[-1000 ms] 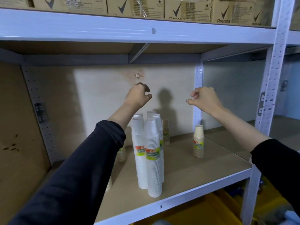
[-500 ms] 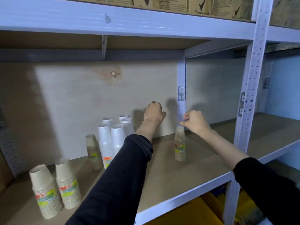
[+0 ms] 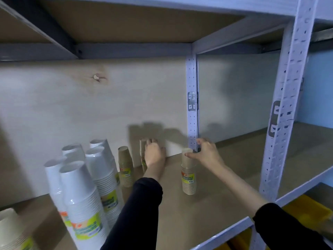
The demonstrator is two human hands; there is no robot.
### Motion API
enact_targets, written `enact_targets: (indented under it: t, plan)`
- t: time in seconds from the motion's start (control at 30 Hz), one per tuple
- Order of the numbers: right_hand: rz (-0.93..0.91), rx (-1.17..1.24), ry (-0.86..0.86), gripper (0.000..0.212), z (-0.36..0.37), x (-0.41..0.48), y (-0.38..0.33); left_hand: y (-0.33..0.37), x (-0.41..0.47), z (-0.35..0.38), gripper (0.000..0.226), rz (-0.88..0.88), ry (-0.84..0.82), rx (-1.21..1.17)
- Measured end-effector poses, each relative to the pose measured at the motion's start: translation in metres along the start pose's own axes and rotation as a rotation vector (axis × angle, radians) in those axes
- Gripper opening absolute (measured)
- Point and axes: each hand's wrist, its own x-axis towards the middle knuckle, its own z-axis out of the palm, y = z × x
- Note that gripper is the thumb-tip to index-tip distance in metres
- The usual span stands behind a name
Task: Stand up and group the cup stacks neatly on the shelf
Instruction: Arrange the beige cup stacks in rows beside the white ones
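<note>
Board shelf (image 3: pixel 207 210) backed by pale plywood (image 3: pixel 72 105), grey uprights (image 3: pixel 192 105) at right; white stacks (image 3: pixel 86 186) stand left; arms outstretched, my left grip (image 3: pixel 155 154) curls round the rear stack (image 3: pixel 142 150) against the plywood; my right grip (image 3: pixel 207 154) pinches the middle stack (image 3: pixel 188 177) at its top.

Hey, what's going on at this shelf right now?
A person is tidying cup stacks on a shelf. Their left hand holds a back brown stack near the rear panel, partly hiding it. Their right hand pinches the top of a lone brown stack that stands upright further right. On the left the tall white stacks stand grouped, with a third brown stack beside them and a cream stack at the near left edge.
</note>
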Motion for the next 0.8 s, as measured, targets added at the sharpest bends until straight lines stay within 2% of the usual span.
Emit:
enact_targets:
  t: [0.13, 0.27, 0.43, 0.8]
  plan:
    - [0.031, 0.057, -0.036, 0.068, 0.012, 0.015, 0.015, -0.023, 0.019, 0.021, 0.047, -0.053, 0.123, -0.045]
    - [0.017, 0.115, -0.055, 0.066, 0.027, 0.023, 0.028, -0.033, 0.036, 0.032, 0.057, -0.183, 0.223, -0.113]
    - [-0.016, 0.170, -0.032, 0.062, 0.046, 0.030, 0.037, -0.037, 0.064, 0.035, 0.065, -0.309, 0.252, -0.224]
    - [-0.006, 0.306, -0.012, 0.041, 0.056, 0.030, 0.034, -0.041, 0.063, 0.030, 0.051, -0.231, 0.144, -0.157]
